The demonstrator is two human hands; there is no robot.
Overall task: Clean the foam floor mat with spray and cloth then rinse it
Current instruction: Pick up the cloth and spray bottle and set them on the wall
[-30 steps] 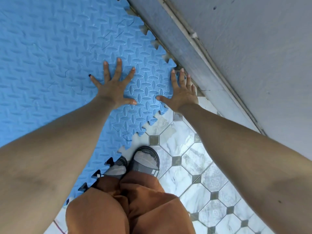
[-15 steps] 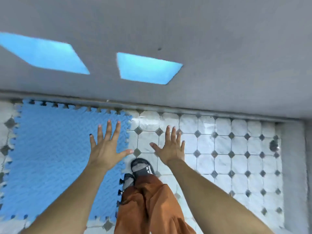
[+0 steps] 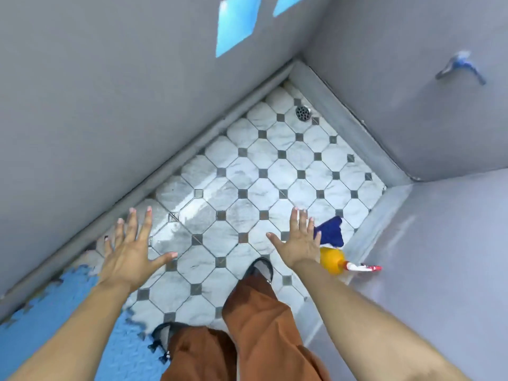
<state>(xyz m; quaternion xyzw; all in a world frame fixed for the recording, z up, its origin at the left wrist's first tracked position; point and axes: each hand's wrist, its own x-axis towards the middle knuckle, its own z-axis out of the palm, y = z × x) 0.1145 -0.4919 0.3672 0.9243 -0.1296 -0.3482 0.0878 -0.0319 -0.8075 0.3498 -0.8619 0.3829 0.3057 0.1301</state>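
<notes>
Item 1. Blue interlocking foam floor mat [image 3: 41,320]: lies flat on the floor at lower left, its toothed edge beside the grey wall [image 3: 115,100]. Neither hand touches it.

Item 2. Your left hand [image 3: 129,257]: fingers spread wide, palm down, empty, above the tiles near the mat's corner.

Item 3. Your right hand [image 3: 301,240]: likewise spread wide and empty, reaching toward items 4 and 5.

Item 4. Dark blue crumpled cloth [image 3: 331,232]: on the floor against the low grey kerb [image 3: 384,213], just beyond your right fingertips.

Item 5. Yellow plastic spray bottle with red-and-white trigger head [image 3: 334,261]: lying on its side, nozzle toward the kerb, touching or just beside the cloth; your wrist partly hides it.

Item 6. White marble-pattern tiled floor [image 3: 247,193]: streaked wet in places. Round metal drain [image 3: 303,113] in the far corner; a blurred wall tap [image 3: 459,67] above right.

Step in hand, as judged: collecting spray and cloth. Take the bottle by its neck with your right hand so the trigger sits ready under a finger, and gather the cloth whole with your left. Tread carefully; the tiles look slippery. Turn back to the mat before you spray.
</notes>
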